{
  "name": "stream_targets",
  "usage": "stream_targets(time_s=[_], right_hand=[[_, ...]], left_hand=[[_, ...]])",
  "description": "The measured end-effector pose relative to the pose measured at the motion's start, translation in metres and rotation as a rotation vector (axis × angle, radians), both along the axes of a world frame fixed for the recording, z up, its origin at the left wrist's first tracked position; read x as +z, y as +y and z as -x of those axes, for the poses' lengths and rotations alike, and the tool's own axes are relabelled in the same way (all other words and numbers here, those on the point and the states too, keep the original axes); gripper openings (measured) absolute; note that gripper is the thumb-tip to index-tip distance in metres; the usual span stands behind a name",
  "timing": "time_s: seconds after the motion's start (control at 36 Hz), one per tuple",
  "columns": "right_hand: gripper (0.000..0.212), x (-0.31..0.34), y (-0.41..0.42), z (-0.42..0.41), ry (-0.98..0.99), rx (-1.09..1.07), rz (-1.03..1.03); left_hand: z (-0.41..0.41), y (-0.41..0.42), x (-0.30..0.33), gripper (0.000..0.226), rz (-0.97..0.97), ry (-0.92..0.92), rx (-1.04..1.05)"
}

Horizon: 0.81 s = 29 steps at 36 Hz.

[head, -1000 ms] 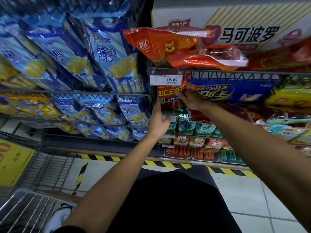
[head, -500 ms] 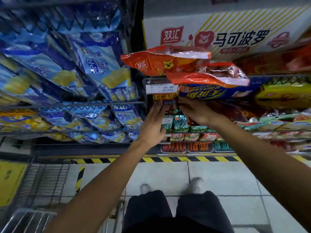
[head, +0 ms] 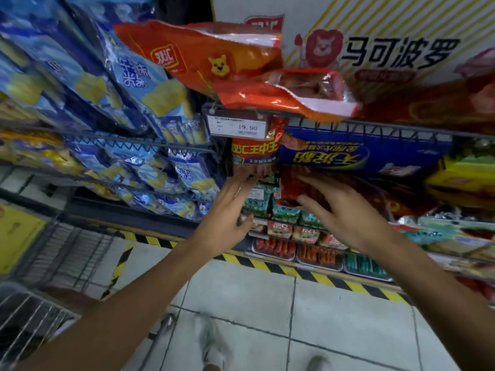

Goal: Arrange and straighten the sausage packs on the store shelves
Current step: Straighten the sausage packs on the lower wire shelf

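Observation:
A red sausage pack (head: 253, 151) with yellow lettering hangs upside down below the price tag (head: 237, 126). My left hand (head: 229, 210) reaches up under it with fingers spread, fingertips at its lower edge. My right hand (head: 340, 210) lies with straight fingers against a dark red sausage pack (head: 293, 187) just right of it. Above, two orange-red packs (head: 214, 57) with a bear face stick out over the wire shelf rim (head: 375, 124). A blue pack (head: 356, 153) lies on the shelf behind my right hand.
Blue and yellow snack bags (head: 128, 84) fill the wire racks on the left. Green, red and yellow packs (head: 281, 210) line the lower shelves. A wire trolley (head: 29, 317) stands at lower left. Yellow-black tape (head: 294, 271) edges the tiled floor.
Both hands have dropped slightly from the hanging red pack's level to its lower edge, and the fingers have spread. The camera has tilted closer to the shelf.

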State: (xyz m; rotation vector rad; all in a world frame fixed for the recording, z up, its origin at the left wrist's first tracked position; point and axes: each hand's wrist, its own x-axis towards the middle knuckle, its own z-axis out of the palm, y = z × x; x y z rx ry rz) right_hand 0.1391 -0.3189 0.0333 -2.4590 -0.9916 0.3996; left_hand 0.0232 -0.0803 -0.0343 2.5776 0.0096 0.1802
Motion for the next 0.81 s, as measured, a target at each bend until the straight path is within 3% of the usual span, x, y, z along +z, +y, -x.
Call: stream_targets(time_s=[0.08, 0.39, 0.56, 0.81], right_hand=[[0.065, 0.006, -0.017, 0.004, -0.066, -0.012, 0.033], [0.081, -0.006, -0.054, 0.008, -0.165, -0.046, 0.077], [0.088, -0.001, -0.052, -0.001, -0.095, -0.039, 0.181], [0.089, -0.003, -0.036, -0.017, -0.044, 0.049, 0.267]], left_hand=[[0.004, -0.013, 0.0, 0.078, 0.053, 0.087, 0.039], [-0.004, -0.028, -0.018, 0.081, 0.144, 0.089, -0.098], [-0.017, -0.03, -0.019, 0.086, 0.173, 0.025, -0.117], [-0.041, -0.04, -0.033, 0.061, 0.349, -0.106, 0.073]])
